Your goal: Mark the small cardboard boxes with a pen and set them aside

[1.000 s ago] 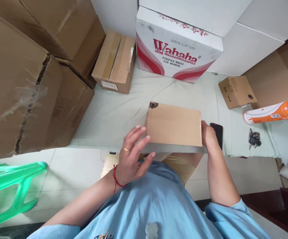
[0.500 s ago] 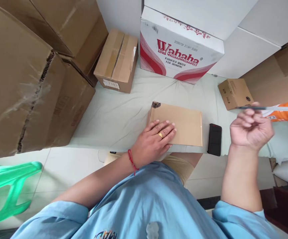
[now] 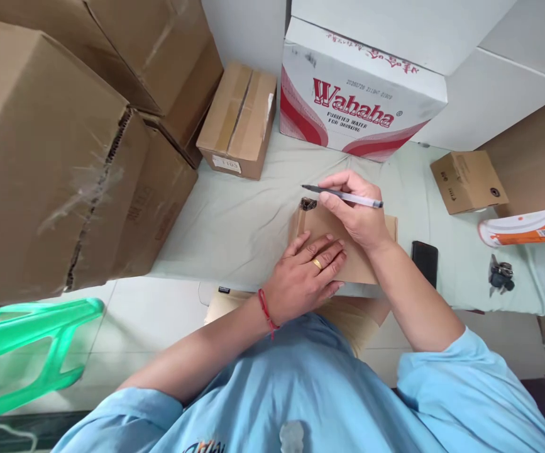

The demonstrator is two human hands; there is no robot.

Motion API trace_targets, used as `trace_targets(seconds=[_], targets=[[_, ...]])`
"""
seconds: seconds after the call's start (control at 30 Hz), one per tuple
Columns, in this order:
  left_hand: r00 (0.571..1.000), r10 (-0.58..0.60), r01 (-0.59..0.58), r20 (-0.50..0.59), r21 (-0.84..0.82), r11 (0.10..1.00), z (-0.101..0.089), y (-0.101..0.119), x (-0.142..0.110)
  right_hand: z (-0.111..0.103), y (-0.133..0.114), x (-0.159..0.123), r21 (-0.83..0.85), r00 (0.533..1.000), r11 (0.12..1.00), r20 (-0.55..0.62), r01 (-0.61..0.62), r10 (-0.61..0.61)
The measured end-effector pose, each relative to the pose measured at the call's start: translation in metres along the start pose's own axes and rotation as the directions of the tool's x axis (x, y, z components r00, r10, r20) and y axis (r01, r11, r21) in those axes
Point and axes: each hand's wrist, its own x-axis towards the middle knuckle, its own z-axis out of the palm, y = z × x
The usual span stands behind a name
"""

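Note:
A small flat cardboard box lies near the front edge of the cloth-covered table. At its upper left corner is a dark, torn-looking patch. My left hand rests on the box with its fingers stretched out flat; a gold ring and a red string bracelet show on it. Over the upper part of the box is my right hand, fingers closed around a pen with a clear barrel and a black tip end. The pen points left, above the torn corner; its tip does not seem to touch the cardboard.
A black phone and a bunch of keys lie to the right, near an orange-and-white can and a small brown box. Behind stand a taped carton and a Wahaha carton. Large cartons fill the left, above a green stool.
My right hand has swung left with the pen, from beside the orange-and-white can to over the cardboard box. The keys are now uncovered. My left hand stays on the box.

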Motion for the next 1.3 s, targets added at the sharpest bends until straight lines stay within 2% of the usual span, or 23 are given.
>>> trace_targets(seconds=[0.17,0.5,0.63,0.83,1.0,1.13,1.3], targets=[[0.996,-0.008,0.008,-0.091,0.001,1.000,0.0049,0.0012,0.0006,-0.0088,0.0010,-0.0073,-0.011,0.996,0.999,-0.081,-0.035,0.034],[0.993,-0.039,0.037,-0.112,-0.018,0.999,0.0062,0.0024,0.0009,-0.0058,0.0061,-0.0074,-0.055,0.998,0.998,0.063,-0.027,0.030],[0.991,-0.032,0.032,-0.129,0.004,0.999,0.0055,0.0028,0.0025,-0.0060,0.0078,-0.0079,-0.087,0.997,0.996,0.077,-0.009,0.016],[0.995,-0.040,0.039,-0.094,-0.014,0.999,0.0048,0.0024,0.0013,-0.0031,0.0046,-0.0071,-0.136,0.996,0.991,0.094,0.018,-0.006],[0.994,-0.035,0.034,-0.105,-0.009,0.999,0.0045,0.0022,0.0014,-0.0013,0.0007,-0.0064,-0.162,0.998,0.986,0.061,0.031,-0.021],[0.994,-0.036,0.032,-0.106,-0.041,0.999,0.0056,0.0020,0.0010,-0.0018,0.0006,-0.0064,-0.150,0.999,0.988,0.041,0.033,-0.027],[0.990,-0.022,0.023,-0.142,0.004,1.000,0.0061,0.0021,0.0025,-0.0017,0.0014,-0.0064,-0.136,0.996,0.989,0.071,0.058,-0.049]])
